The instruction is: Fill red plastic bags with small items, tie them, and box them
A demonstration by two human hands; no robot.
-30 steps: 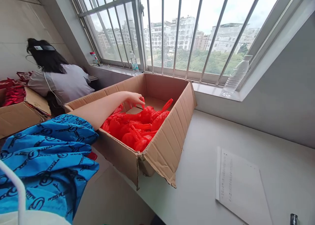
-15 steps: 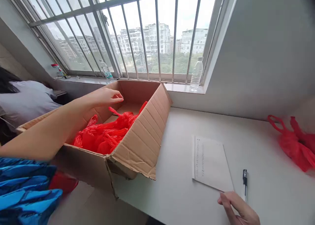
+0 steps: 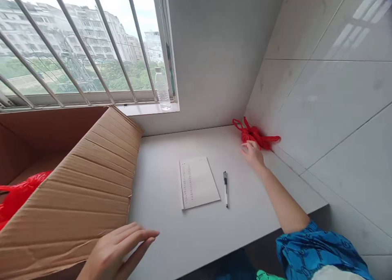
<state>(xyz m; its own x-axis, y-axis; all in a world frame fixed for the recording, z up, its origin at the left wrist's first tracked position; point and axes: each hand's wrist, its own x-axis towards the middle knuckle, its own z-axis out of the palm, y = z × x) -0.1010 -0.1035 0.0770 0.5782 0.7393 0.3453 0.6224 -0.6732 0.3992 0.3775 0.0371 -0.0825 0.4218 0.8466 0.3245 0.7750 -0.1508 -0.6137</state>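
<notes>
My left hand [image 3: 118, 251] is at the lower left, in front of the flap of a cardboard box [image 3: 92, 178]. Its fingers are stretched out, thumb a little apart, with nothing in them. My right hand [image 3: 253, 154] reaches across the white table to a tied red plastic bag [image 3: 259, 138] in the far right corner. Its fingers are loosely bent and apart at the bag's near edge; whether they touch it is unclear. Part of another red plastic bag [image 3: 21, 194] shows inside the box, the rest hidden by the flap.
A notepad [image 3: 199, 184] with writing lies mid-table, a black-capped pen [image 3: 226, 189] beside it. On the sill of the barred window stands a clear plastic bottle [image 3: 162, 89]. A tiled wall [image 3: 330, 121] borders the table on the right.
The view has swung right. My left hand has left the space over the box and is now low in front of its flap. My right hand has moved from beside the pen to the red bag.
</notes>
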